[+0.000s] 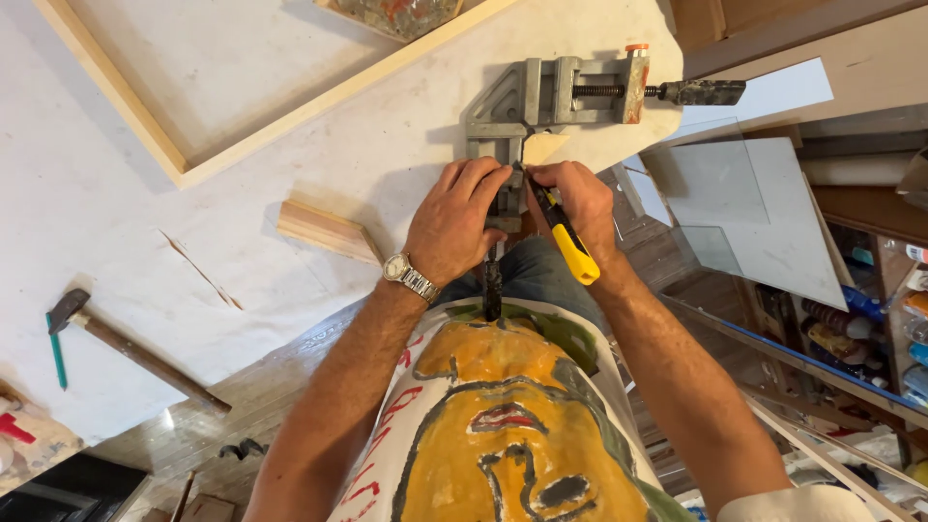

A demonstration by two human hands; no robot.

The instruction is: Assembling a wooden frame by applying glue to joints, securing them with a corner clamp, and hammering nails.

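Head view: at upper centre, the right hand (pixel 580 208) has its grip clamped on a yellow utility knife (pixel 564 235); the left hand (pixel 454 224), fingers curled together, presses the grey corner clamp (pixel 541 101) at the counter (pixel 116 222) edge.

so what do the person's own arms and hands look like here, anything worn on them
Both forearms are bare, with no sleeves reaching down them and no gloves. The left hand has a silver metal wristwatch with a pale round dial and a link band on its wrist. The right hand wears nothing visible: no watch or band, and no ring that can be made out. Both forearms are hairy.
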